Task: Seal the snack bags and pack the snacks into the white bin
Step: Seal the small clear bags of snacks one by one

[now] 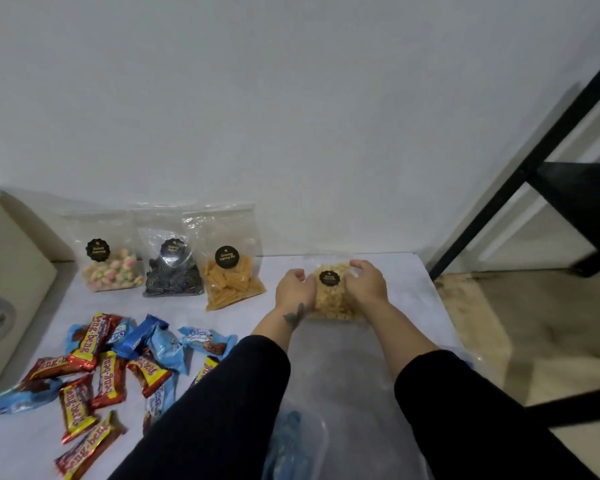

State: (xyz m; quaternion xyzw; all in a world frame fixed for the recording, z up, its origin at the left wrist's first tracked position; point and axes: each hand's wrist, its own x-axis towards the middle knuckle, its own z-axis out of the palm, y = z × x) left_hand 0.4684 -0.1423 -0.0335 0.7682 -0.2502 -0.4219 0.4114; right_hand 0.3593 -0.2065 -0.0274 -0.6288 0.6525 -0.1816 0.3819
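A clear bag of pale yellow snacks (329, 299) with a round black label stands near the back right of the white table (420, 306). My left hand (293, 287) grips its left side and my right hand (368, 284) grips its right side, fingers curled round the top. Three more clear labelled bags lean on the wall: pastel puffs (113, 271), dark spiral snacks (172, 275) and orange sticks (231, 280). A translucent bin (312, 431) with blue wrappers inside sits between my forearms at the bottom.
Several red and blue wrapped snack bars (115, 368) lie scattered at the front left. A beige box (11, 271) stands at the left edge. A black frame (534, 161) and the floor lie beyond the table's right edge.
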